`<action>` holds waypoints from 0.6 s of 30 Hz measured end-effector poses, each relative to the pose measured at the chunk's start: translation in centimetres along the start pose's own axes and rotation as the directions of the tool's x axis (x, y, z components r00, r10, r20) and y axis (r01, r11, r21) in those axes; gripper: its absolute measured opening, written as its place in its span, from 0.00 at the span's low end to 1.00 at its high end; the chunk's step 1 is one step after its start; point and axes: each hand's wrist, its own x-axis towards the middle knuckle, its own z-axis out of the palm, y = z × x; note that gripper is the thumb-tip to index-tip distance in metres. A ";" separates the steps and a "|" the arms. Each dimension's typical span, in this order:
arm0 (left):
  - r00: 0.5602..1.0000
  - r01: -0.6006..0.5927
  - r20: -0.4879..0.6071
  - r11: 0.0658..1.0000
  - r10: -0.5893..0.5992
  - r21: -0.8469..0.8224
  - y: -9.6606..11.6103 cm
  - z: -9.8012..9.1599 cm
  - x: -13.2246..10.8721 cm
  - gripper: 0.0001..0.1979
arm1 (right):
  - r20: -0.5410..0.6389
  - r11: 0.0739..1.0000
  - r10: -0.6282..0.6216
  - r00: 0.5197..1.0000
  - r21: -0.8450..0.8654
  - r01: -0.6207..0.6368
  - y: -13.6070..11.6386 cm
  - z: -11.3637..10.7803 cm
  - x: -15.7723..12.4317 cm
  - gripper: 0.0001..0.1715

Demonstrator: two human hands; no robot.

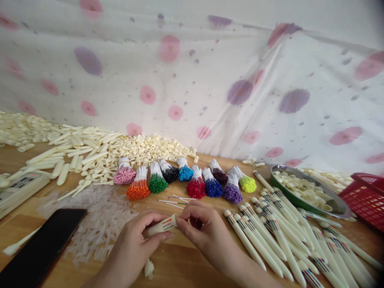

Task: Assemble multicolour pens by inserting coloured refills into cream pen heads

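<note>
You have two hands at work and one pen tube [163,226] between them, at the near middle of the table [177,262]. Your left hand [132,244] is closed around the tube; your right hand [205,228] has thumb and finger drawn narrow at its right end, though you cannot tell whether they pinch anything else. Beyond them stand ten bundles of ink sticks [157,182], one each in pink, orange, green, black, light blue, red, dark blue, dark plum, purple and yellow, with a few loose sticks [177,203] on your side of them. You have one phone [45,246] at near left, one power strip [24,192] beyond it, and one bowl [336,210] and one red basket [364,196] at right. The pens [270,236] at near right overlap too much to count. Your tube is pale cream and tilted, flared at its right end, with orange and darker strips showing in its slots.
</note>
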 end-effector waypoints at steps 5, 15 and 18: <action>0.995 0.071 0.072 0.993 -0.064 -0.095 0.5 0.1 -0.1 0.06 | 0.231 0.996 -0.065 0.971 0.072 0.050 0.3 -1.5 0.6 0.15; 0.988 -0.019 0.149 0.991 0.039 -0.132 -0.4 -0.9 0.4 0.11 | 0.256 0.991 -0.096 0.962 -0.068 0.117 0.1 -4.1 0.4 0.10; 0.975 -0.088 0.195 0.989 0.109 -0.115 -0.2 -2.0 0.8 0.12 | 0.291 0.898 0.023 0.956 -0.426 0.108 0.8 -3.0 0.3 0.08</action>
